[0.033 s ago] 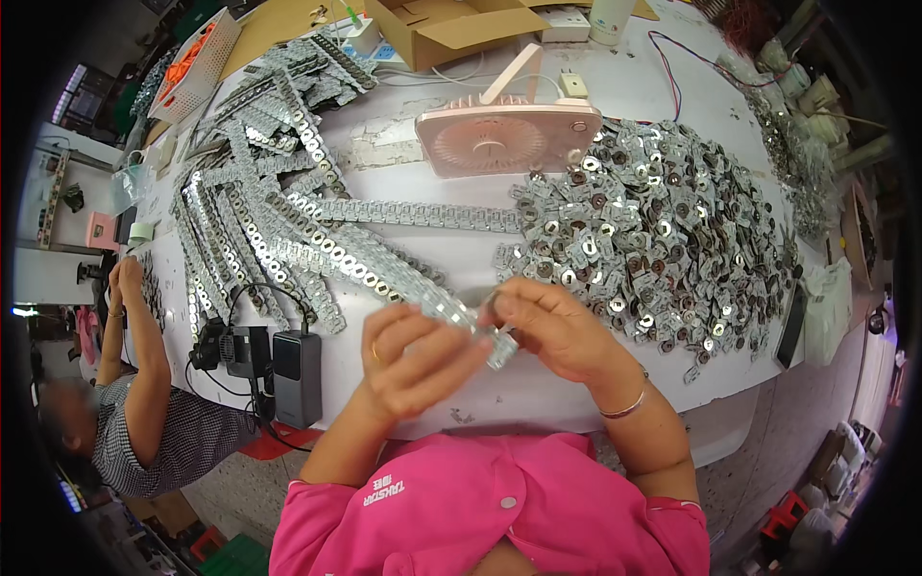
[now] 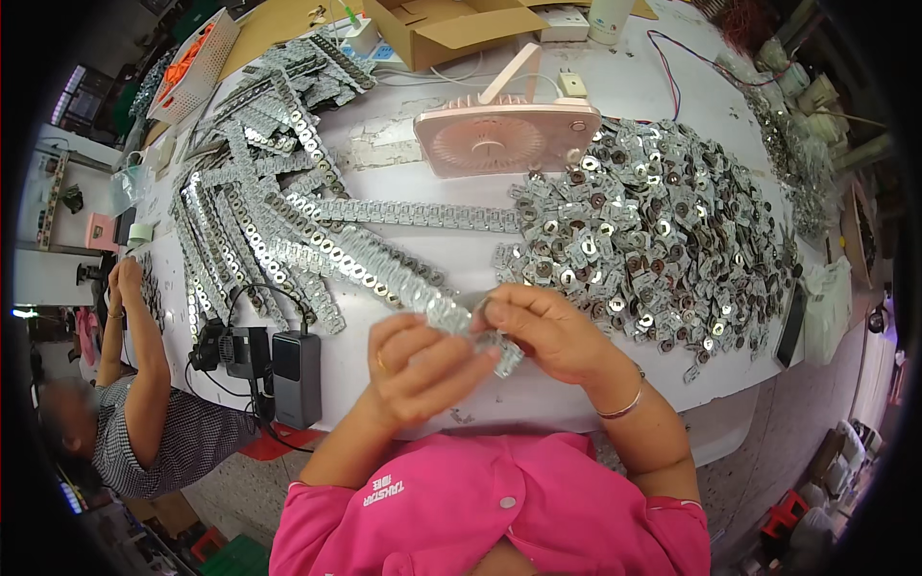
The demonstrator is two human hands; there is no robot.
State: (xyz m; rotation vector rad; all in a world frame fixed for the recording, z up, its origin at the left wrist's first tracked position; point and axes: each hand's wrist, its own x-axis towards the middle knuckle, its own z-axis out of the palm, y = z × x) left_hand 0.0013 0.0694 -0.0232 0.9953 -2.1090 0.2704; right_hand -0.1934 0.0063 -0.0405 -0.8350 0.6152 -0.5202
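My left hand (image 2: 418, 370) is closed around the near end of a strip of linked silvery metal pieces (image 2: 413, 288). The strip slants away to the far left, over other strips on the table. At that near end, thumb and fingers of my right hand (image 2: 552, 331) are pinched together, touching or nearly touching the strip; what lies between them is mostly hidden. A short stretch of the strip (image 2: 509, 359) sticks out past my left fingers. Right of my hands spreads a heap of loose small metal pieces (image 2: 663, 240), some with round discs.
More linked strips (image 2: 245, 226) lie heaped at the left. A pink fan (image 2: 499, 139) stands behind my hands, with a cardboard box (image 2: 451, 34) beyond. A dark power bank (image 2: 296, 379) and cables sit at the near left edge. A co-worker's arms (image 2: 139, 336) reach in at left.
Both hands have shifted very slightly, the left one a little to the right. The protruding strip end has moved slightly right and nearer to me.
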